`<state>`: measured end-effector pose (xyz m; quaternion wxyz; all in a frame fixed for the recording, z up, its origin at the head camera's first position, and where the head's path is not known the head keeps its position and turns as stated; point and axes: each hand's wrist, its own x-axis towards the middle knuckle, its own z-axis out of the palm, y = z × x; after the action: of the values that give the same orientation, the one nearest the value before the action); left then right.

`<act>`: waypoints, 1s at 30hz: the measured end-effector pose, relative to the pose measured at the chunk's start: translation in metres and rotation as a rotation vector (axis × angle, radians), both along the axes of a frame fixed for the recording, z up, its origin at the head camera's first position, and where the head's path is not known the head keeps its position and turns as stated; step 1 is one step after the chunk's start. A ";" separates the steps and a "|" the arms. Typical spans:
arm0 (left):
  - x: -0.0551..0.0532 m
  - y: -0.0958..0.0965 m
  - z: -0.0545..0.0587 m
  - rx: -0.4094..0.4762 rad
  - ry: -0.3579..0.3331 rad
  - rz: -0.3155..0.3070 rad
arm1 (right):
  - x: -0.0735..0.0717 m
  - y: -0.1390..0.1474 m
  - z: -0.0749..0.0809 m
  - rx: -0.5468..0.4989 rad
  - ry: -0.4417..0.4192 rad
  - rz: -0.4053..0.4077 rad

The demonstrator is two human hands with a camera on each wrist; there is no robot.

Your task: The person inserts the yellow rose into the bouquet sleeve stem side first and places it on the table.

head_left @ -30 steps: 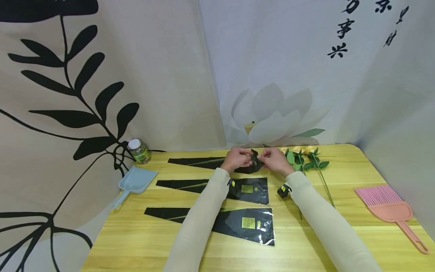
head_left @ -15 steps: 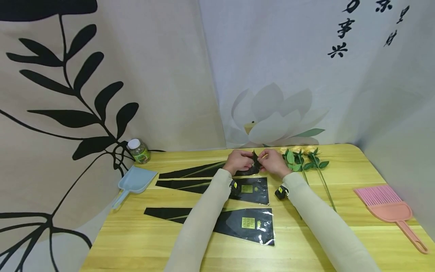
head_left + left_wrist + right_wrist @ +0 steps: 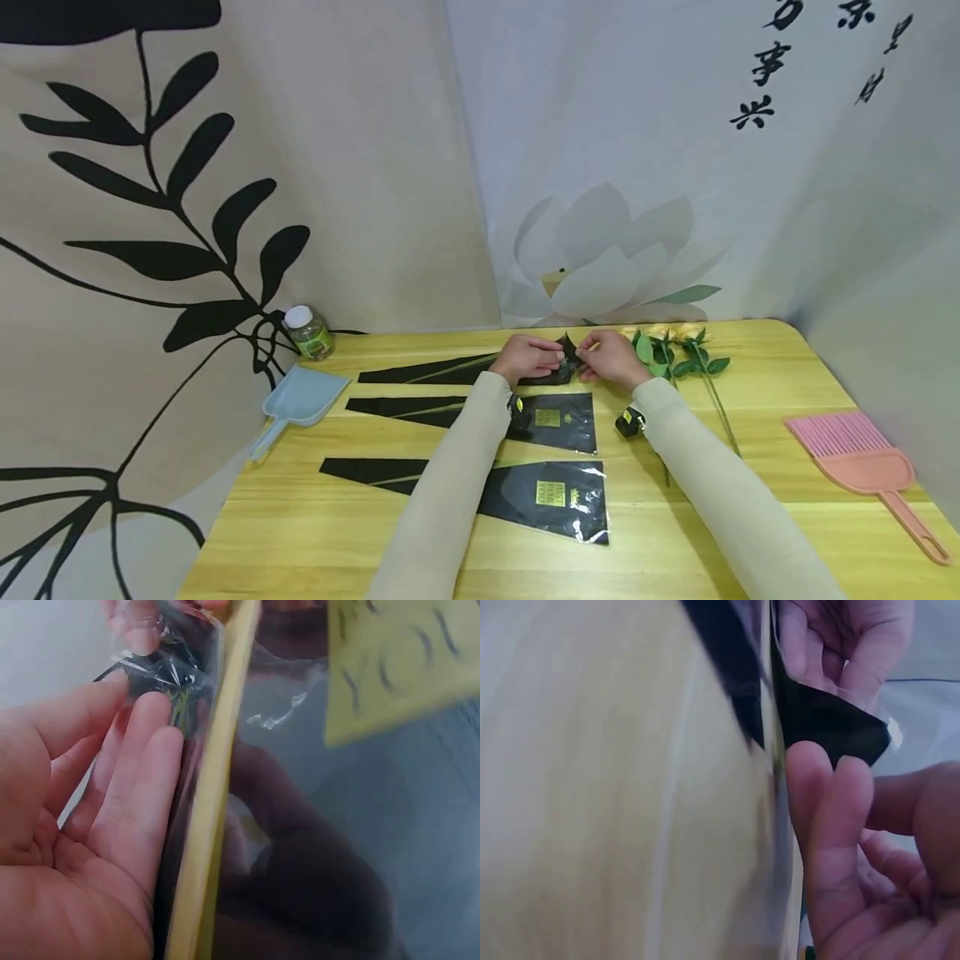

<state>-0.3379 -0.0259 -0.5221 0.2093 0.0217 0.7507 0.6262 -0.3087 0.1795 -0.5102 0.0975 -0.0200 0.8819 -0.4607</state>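
Observation:
My left hand (image 3: 527, 358) pinches the wide end of a black flower sleeve (image 3: 442, 370), the farthest of several lying on the table. My right hand (image 3: 609, 357) pinches the same end from the other side. In the right wrist view a dark corner of the sleeve (image 3: 832, 729) stands up by the right fingertips (image 3: 853, 776). Clear film (image 3: 176, 656) shows beside the left fingers (image 3: 154, 761) in the left wrist view. Whether the sleeve's layers are apart cannot be told. A middle sleeve (image 3: 577, 421) and a near sleeve (image 3: 543, 512), with gold labels, lie flat.
Yellow roses (image 3: 686, 335) with green stems lie beyond the right hand. A pink brush (image 3: 862, 468) lies at the table's right edge. On the left are a blue dustpan (image 3: 306, 395) and a white-lidded jar (image 3: 309, 335). A printed curtain (image 3: 360, 167) hangs behind the table.
The far sleeve has turned and shifted slightly rightward under my hands, its narrow tip now lower. Both hands stay at its wide end, fingers moving a little.

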 end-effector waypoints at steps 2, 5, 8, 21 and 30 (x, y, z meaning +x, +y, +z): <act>-0.001 0.001 -0.001 0.002 -0.010 -0.007 | 0.001 0.002 0.001 -0.002 0.000 0.006; -0.001 0.003 -0.003 0.011 -0.015 0.003 | 0.004 0.006 0.004 -0.002 0.012 0.018; 0.000 0.004 -0.003 0.014 -0.013 0.010 | 0.008 0.011 0.009 -0.002 0.032 0.023; 0.007 0.001 0.001 0.014 0.005 0.015 | 0.037 0.049 0.036 -0.048 0.030 0.011; 0.008 -0.001 0.003 0.022 -0.002 0.009 | 0.069 0.081 0.035 -0.041 0.036 0.028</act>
<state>-0.3298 -0.0269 -0.5190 0.2069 0.0203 0.7437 0.6354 -0.2397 0.2606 -0.4753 0.0874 -0.0426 0.8735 -0.4770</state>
